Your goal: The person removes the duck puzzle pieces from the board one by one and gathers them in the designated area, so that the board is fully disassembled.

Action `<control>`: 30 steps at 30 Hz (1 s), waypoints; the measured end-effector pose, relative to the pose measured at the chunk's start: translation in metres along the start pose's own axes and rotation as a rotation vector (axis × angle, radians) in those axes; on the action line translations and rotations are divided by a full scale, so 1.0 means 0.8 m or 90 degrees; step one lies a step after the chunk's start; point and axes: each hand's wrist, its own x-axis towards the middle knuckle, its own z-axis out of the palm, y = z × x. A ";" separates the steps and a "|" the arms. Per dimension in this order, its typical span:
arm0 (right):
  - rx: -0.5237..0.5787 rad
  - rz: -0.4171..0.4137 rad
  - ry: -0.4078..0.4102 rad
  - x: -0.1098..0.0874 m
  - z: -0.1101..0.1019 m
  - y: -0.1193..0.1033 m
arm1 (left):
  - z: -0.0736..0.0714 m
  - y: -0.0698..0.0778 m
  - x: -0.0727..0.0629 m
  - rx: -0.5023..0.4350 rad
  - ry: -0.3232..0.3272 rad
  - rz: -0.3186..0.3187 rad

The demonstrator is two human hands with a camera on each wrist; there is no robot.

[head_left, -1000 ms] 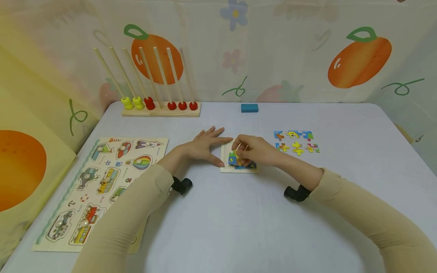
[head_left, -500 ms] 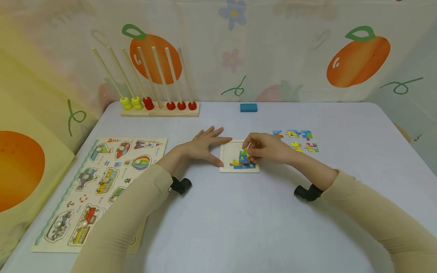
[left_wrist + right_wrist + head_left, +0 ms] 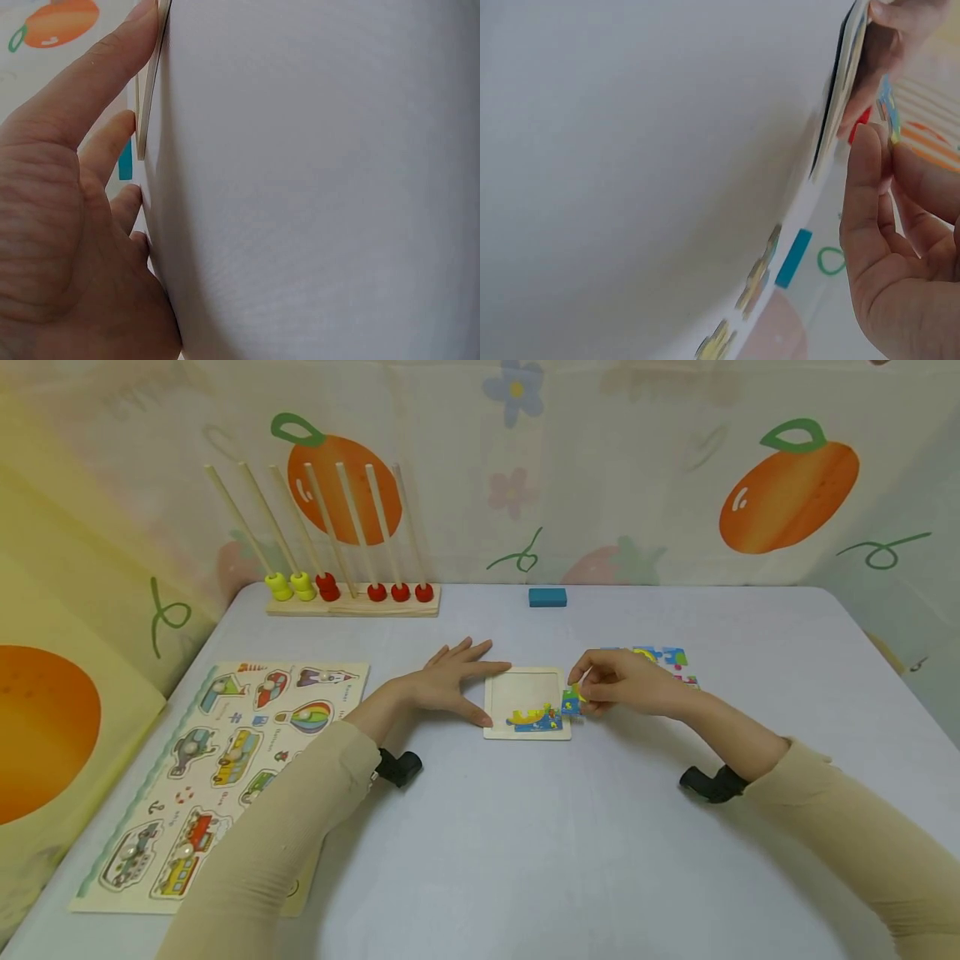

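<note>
A small square puzzle tray [image 3: 528, 683] lies mid-table, with joined blue and yellow puzzle pieces [image 3: 537, 720] along its lower right side. My left hand [image 3: 448, 683] rests at the tray's left edge, fingers spread, thumb and index finger touching the frame. Just off the tray's right edge, my right hand [image 3: 630, 682] pinches a blue-green and yellow jigsaw puzzle piece [image 3: 572, 701] between thumb and fingers. The right wrist view shows that piece [image 3: 889, 109] held up on edge at the fingertips. Loose puzzle pieces [image 3: 672, 656] lie behind the right hand, which partly hides them.
A large vehicle knob-puzzle board [image 3: 202, 793] lies on the left, partly under the left forearm. At the back left stands a wooden peg rack [image 3: 352, 606] with yellow and red beads. A blue block [image 3: 547, 597] sits near the table's back edge.
My right hand has moved right from above the tray to beyond its edge, carrying the puzzle piece along. More of the pieces in the tray now shows. The left hand stays in place.
</note>
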 end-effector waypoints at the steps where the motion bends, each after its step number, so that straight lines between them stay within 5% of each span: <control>1: 0.000 0.002 0.001 -0.002 -0.002 0.002 | 0.000 0.000 0.000 -0.001 0.000 0.000; 30: 0.004 0.065 -0.029 -0.041 -0.034 0.039 | 0.000 -0.001 0.001 -0.006 0.001 0.000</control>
